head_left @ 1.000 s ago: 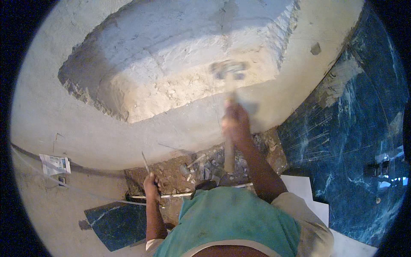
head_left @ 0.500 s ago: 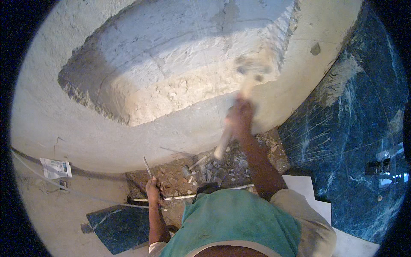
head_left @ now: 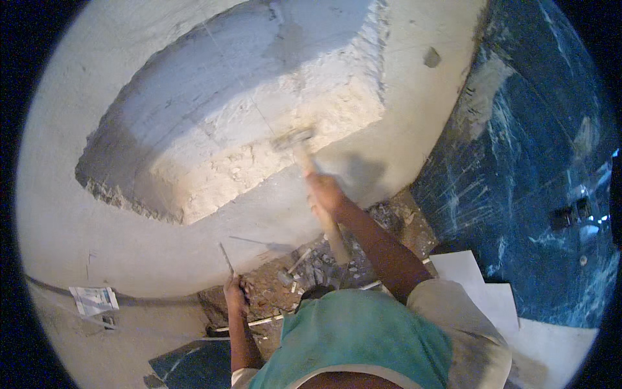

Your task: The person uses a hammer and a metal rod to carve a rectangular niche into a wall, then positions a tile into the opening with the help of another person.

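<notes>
Gripping the wooden shaft of a hammer (head_left: 333, 236), the right hand (head_left: 326, 193) has its fingers wrapped tightly round the pale, smooth handle; the blurred head is up by the lower ledge of a rough-hewn recess (head_left: 214, 152), contact unclear. Low on the other side, the left hand (head_left: 237, 296) is closed around a slim, straight, chisel-like rod (head_left: 225, 257) that points up toward the smooth grey plaster wall (head_left: 142, 249). Crumbly, jagged edges frame the cavity, its ledge coarse and sandy-coloured. Broken grey chips and brown earth make up the rubble (head_left: 314, 262) below. A glossy, dark blue slab (head_left: 531, 175) with white veining and dusty scratches covers the right side, beside flat white panels (head_left: 461, 269) with crisp corners.
</notes>
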